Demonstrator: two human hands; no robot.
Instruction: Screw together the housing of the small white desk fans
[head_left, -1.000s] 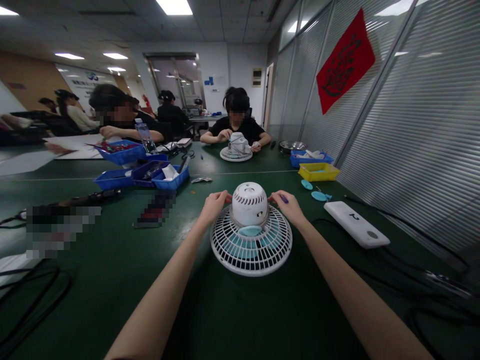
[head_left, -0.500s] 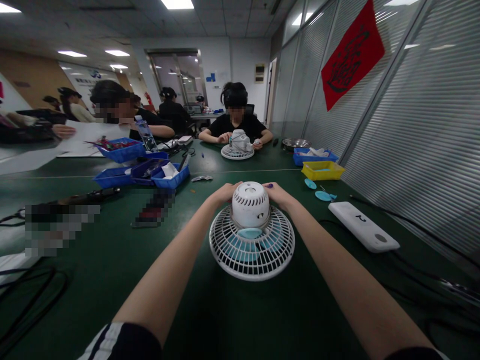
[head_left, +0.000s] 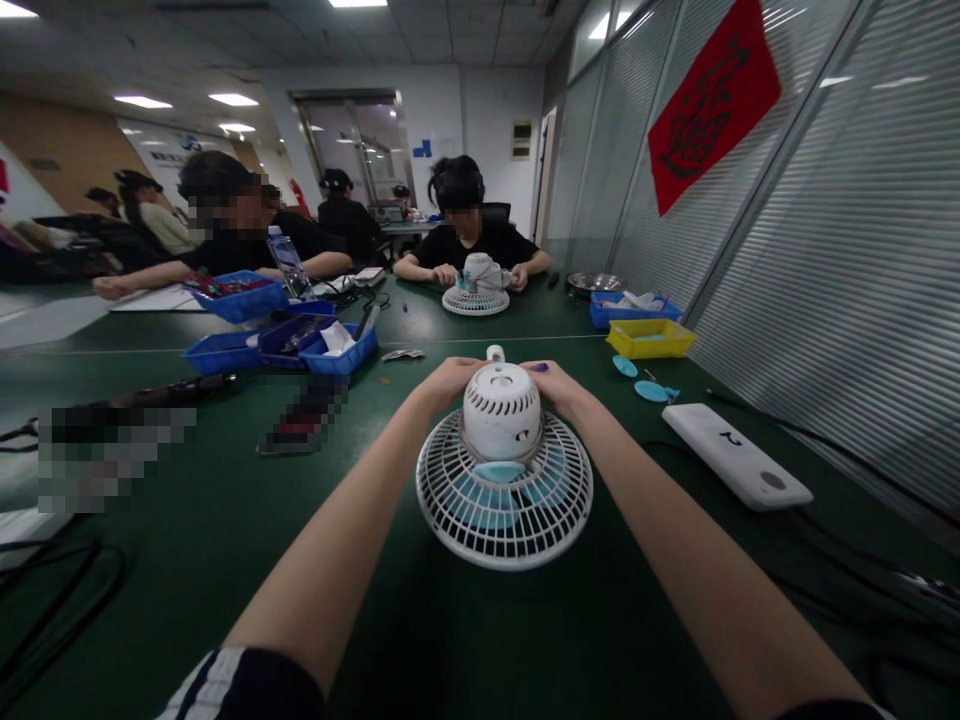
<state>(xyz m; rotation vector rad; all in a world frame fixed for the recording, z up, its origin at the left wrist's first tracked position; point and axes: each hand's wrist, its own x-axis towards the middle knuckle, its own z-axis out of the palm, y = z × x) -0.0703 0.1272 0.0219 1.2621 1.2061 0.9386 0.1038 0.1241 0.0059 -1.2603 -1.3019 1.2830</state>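
A small white fan (head_left: 501, 415) lies grille-down on the green table, its rounded motor housing facing up. Light blue blades (head_left: 484, 508) show through the bars of its grille. My left hand (head_left: 452, 378) is closed at the far left of the housing, and my right hand (head_left: 553, 383) at the far right, both on the fan. Most of the fingertips are hidden behind the housing. Between the hands a white rounded knob-like part (head_left: 495, 353) sticks up behind the housing. A small purple patch (head_left: 538, 368) shows at my right hand; I cannot tell what it is.
Blue bins (head_left: 341, 345) with parts stand at left, near a blurred-out dark item (head_left: 304, 415). At right are a yellow bin (head_left: 651, 340), light blue pieces (head_left: 651, 391) and a white power bank-like box (head_left: 735, 455). Across the table, a person (head_left: 469, 235) handles another fan (head_left: 476, 290).
The white knob-like part has come into sight behind the housing, between my hands. The fan looks slightly nearer. At left, the co-worker's raised paper is down and the arm stretches out.
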